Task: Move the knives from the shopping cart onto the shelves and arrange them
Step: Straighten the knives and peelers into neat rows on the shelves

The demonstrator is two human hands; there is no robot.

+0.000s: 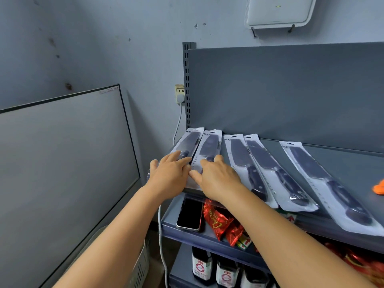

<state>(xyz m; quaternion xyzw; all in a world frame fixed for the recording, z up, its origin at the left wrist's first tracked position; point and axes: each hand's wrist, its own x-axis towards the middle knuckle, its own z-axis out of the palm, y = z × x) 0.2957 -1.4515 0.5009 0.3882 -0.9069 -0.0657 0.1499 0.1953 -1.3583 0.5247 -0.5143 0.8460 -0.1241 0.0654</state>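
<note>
A grey shelf carried five packaged knives, long axes running from the back panel toward the front lip, as a person straightened the row. The three knives beyond the right hand lay fanned and unevenly spaced, the outermost well apart. The left hand rested flat, fingers straight, on the end knife; the right hand pressed flat on the second knife, touching its neighbour. Neither hand gripped anything. The right hand was nearer the loose three, likely next to be squared. Both hands hid the handles beneath them; no shopping cart was in view, and an orange object was cut off.
</note>
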